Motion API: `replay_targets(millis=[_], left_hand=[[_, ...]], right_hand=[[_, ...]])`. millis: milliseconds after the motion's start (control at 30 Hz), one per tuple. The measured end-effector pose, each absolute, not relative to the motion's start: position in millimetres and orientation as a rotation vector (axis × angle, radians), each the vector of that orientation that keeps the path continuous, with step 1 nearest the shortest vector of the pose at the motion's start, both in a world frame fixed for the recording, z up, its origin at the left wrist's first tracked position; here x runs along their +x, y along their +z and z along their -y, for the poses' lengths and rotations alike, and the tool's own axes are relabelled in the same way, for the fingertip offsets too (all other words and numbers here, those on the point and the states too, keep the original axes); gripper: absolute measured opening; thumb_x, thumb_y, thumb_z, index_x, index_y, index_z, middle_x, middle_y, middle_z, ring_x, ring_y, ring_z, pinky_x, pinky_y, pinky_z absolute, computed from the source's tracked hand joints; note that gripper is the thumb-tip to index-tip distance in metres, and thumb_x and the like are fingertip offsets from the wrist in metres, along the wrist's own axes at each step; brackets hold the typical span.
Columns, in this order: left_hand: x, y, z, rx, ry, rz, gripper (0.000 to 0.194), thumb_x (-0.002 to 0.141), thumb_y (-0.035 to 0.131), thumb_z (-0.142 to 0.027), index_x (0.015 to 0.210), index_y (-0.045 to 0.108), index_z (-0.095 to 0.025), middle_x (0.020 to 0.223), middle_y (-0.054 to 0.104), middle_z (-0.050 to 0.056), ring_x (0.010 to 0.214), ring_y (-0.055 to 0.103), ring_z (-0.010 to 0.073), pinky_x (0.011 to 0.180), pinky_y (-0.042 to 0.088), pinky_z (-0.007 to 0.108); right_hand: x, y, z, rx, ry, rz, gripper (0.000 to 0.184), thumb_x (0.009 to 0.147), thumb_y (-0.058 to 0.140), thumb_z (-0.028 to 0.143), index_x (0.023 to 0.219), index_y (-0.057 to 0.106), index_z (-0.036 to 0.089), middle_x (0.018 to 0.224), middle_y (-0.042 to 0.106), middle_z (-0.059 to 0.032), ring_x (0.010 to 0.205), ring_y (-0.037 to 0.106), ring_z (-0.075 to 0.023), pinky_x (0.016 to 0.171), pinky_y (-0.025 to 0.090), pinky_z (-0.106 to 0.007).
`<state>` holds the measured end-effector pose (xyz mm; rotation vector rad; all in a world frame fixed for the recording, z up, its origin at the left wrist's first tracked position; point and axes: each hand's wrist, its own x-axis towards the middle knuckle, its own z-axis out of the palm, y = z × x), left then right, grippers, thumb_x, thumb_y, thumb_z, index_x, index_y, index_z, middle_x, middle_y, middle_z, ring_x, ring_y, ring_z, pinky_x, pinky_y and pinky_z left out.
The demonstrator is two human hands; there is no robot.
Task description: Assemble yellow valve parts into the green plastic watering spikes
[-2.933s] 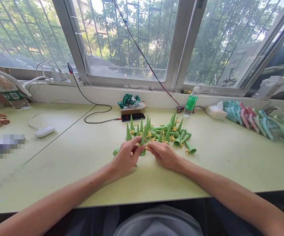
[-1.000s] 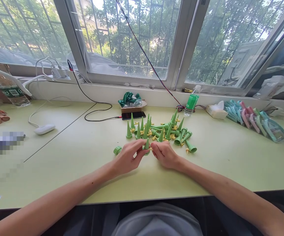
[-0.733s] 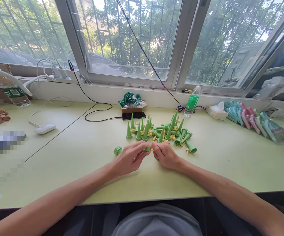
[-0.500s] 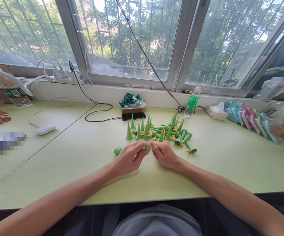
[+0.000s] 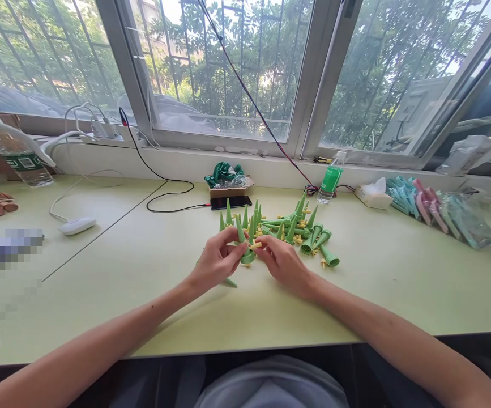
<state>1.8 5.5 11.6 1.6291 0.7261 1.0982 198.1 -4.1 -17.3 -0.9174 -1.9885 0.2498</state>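
Observation:
My left hand is closed on a green plastic cone-shaped spike, whose ridged round base shows below the fingertips. How much of the pointed part above belongs to it I cannot tell against the pile. My right hand pinches a small pale-yellow plastic nozzle, which points left and meets the side of the held spike. Another green spike lies under my left hand, mostly hidden, with its tip showing. Behind both hands is a pile of green spikes, some upright, some lying, with yellow nozzles among them.
Behind the pile are a black phone on a cable and a small cardboard box. A water bottle and a tissue box stand farther right, beside bagged pastel items. A white device lies left.
Both hands have shifted slightly; the held spike's base now shows lower, and the yellow nozzle is more visible between my hands. A hand at the far right has left the view.

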Motion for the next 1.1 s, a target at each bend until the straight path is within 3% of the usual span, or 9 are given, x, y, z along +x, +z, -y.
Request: replay_targets(millis=[167,433,533,733,933,1100], left_hand=[[1.4,16.9,-3.8,1.577,1.044,-0.728,0.034,0.088,0.069,-0.046,0.097,0.057,-0.016,0.083,0.061,0.001,0.037,0.040,0.0005,0.034,0.029,0.017],[0.2,10.0,-5.5,1.622,0.973,-0.728,0.033,0.090,0.066,-0.045,0.092,0.053,-0.015,0.085,0.060,0.001,0.037,0.039,-0.0005,0.033,0.027,0.017],[-0.7,6.3,-6.9,1.677,0.985,-0.707,0.030,0.091,0.065,-0.044,0.092,0.054,-0.015,0.085,0.060,0.001,0.039,0.037,-0.0003,0.034,0.026,0.018],[-1.6,3.5,-6.3,1.910,1.038,-0.678,0.018,0.096,0.058,-0.033,0.096,0.057,-0.015,0.063,0.044,-0.006,0.046,0.031,0.0042,0.040,0.025,0.018],[-1.6,-4.6,-7.4,2.206,1.205,-0.689,0.008,0.096,0.056,-0.022,0.091,0.055,-0.017,0.065,0.042,-0.005,0.053,0.032,0.0062,0.047,0.030,0.019],[-3.7,-5.7,-7.8,2.472,1.269,-0.622,0.006,0.097,0.055,-0.018,0.094,0.059,-0.017,0.077,0.057,0.001,0.061,0.043,0.0090,0.055,0.039,0.020]], right_hand=[[200.6,-18.0,0.0,-0.784,0.142,2.054,0.020,0.106,0.045,0.032,0.113,0.058,0.019,0.094,0.068,-0.0075,0.074,0.060,-0.0149,0.069,0.047,-0.025],[204.2,-16.7,2.0,-0.753,0.206,2.140,0.019,0.106,0.042,0.030,0.101,0.058,0.020,0.085,0.062,-0.0046,0.072,0.055,-0.0150,0.066,0.042,-0.025],[204.7,-17.6,3.6,-0.791,0.283,2.140,0.024,0.106,0.041,0.030,0.088,0.054,0.020,0.077,0.058,-0.0018,0.067,0.051,-0.0140,0.064,0.039,-0.024],[202.1,-22.0,3.9,-0.850,0.414,2.108,0.033,0.104,0.041,0.033,0.072,0.037,0.022,0.064,0.044,0.0037,0.056,0.037,-0.0111,0.057,0.031,-0.024],[197.8,-19.3,9.1,-0.899,0.760,1.957,0.035,0.104,0.039,0.042,0.077,0.049,0.020,0.053,0.042,0.0064,0.047,0.038,-0.0101,0.052,0.032,-0.024],[193.9,-13.5,14.6,-0.919,1.155,1.752,0.045,0.100,0.043,0.056,0.072,0.045,0.021,0.046,0.038,0.0085,0.038,0.033,-0.0079,0.040,0.028,-0.021]])
